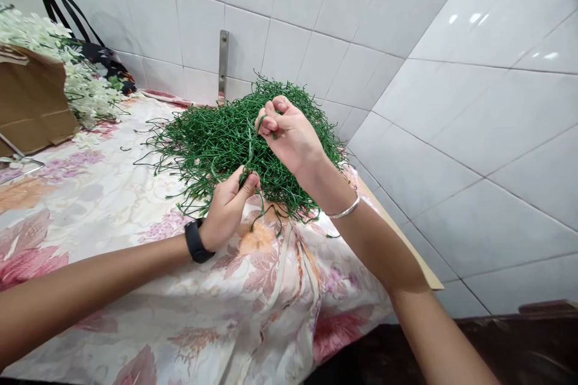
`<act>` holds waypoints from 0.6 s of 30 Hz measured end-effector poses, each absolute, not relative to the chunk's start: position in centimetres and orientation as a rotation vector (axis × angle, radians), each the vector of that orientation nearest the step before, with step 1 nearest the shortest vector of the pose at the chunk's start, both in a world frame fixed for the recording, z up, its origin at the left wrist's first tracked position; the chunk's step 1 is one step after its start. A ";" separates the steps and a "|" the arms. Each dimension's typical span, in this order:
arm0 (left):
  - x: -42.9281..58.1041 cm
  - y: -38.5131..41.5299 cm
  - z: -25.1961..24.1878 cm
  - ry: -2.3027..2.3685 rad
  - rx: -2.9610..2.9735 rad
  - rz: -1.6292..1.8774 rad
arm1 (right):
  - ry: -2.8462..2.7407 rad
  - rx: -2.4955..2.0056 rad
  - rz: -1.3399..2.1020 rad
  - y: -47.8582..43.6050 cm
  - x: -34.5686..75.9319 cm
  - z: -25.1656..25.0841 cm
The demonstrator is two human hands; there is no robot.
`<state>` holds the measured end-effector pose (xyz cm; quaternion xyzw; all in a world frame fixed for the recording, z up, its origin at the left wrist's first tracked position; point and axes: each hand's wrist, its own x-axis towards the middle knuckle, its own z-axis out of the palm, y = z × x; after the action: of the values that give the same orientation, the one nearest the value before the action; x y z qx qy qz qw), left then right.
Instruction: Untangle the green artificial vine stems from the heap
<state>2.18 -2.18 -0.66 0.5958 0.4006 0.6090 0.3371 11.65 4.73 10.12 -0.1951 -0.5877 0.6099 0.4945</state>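
Note:
A big tangled pile of thin green artificial stems lies on a table covered with a flowered cloth, near the tiled corner. My left hand, with a black band on the wrist, is closed in a pinch on the lower end of a green stem at the pile's near edge. My right hand, a silver bangle on its wrist, is raised over the pile with fingers curled round the upper end of the same stem. The stem runs between the two hands.
At the far left stands a brown cardboard box with white artificial flowers heaped beside it, and a dark bag against the wall. White tiled walls close in the back and right. A metal bracket is fixed on the wall.

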 end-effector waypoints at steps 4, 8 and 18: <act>0.8 -2.6 0.8 1.059 1.633 1.454 | -1.736 -0.475 1.149 3.7 13.2 9.9; 0.1 -2.4 2.7 1.069 1.645 1.415 | -1.974 -0.411 0.945 2.6 15.0 9.3; 0.0 -1.1 4.5 0.656 1.510 1.146 | -1.901 -0.495 1.075 1.7 16.4 8.5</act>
<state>0.03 -1.13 4.47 0.6348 0.2758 0.4815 0.5377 16.40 1.69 8.54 -0.1991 -0.7639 0.4321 0.4360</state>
